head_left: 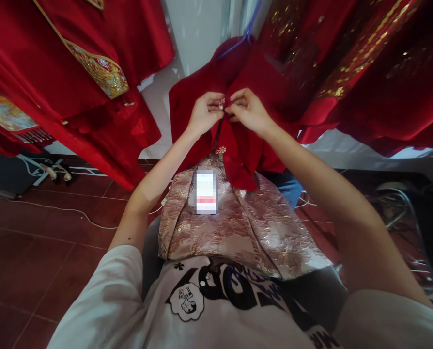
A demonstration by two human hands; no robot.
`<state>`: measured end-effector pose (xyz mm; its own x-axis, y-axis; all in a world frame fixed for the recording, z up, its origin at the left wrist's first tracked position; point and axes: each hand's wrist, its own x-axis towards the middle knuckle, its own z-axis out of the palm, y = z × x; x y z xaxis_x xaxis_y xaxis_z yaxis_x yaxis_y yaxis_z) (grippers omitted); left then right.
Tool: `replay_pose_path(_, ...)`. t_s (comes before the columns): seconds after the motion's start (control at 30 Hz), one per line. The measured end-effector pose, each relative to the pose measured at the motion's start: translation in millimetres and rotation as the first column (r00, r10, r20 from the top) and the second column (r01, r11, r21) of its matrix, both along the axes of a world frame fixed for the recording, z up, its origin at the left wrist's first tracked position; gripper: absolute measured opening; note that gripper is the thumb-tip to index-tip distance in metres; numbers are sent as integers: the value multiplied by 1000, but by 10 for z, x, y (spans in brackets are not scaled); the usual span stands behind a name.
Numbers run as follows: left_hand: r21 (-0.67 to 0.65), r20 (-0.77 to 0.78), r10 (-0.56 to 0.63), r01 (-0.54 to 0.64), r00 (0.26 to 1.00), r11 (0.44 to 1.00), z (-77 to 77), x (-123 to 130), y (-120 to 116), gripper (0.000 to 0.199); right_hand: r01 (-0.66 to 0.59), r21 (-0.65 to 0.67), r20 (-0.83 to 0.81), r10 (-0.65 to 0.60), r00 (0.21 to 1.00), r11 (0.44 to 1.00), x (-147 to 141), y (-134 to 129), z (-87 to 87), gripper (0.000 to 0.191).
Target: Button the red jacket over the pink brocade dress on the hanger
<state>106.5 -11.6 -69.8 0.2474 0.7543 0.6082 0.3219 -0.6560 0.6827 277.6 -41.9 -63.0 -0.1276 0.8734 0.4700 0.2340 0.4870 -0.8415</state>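
Red garment [240, 145] was in front of the person, its lower flap over pink-gold brocade [234, 230] across the lap. Left hand [205, 114] pinched the upper ornament [221, 104] near the front opening; right hand [251, 111] had its grip closed on red fabric just beside it. Step in hand looked like 2-handed finger work on that 1 ornament; doing up or undoing, couldn't tell. Next move seemed to call for steady pinches, fine thumb control. Lower ornament [221, 150] sat below, untouched.
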Motion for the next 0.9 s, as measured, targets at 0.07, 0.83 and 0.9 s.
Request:
replay_pose_path(0.07, 5, 26, 8, -8, 1000, 1000, -81, -13, 4, 40, -22, -49, -39, 20, 999, 999, 7, -50, -7, 38)
replay_pose_path(0.83, 121, -55, 77, -70, 995, 990, -38, -160, -370, 12, 45, 116, 45, -51, 998, 992, -57, -290, 6, 54)
replay_pose_path(0.9, 93, -63, 39, -33, 997, 995, -19, -154, -372, 14, 49, 120, 48, -56, 997, 992, -51, -289, -3, 55)
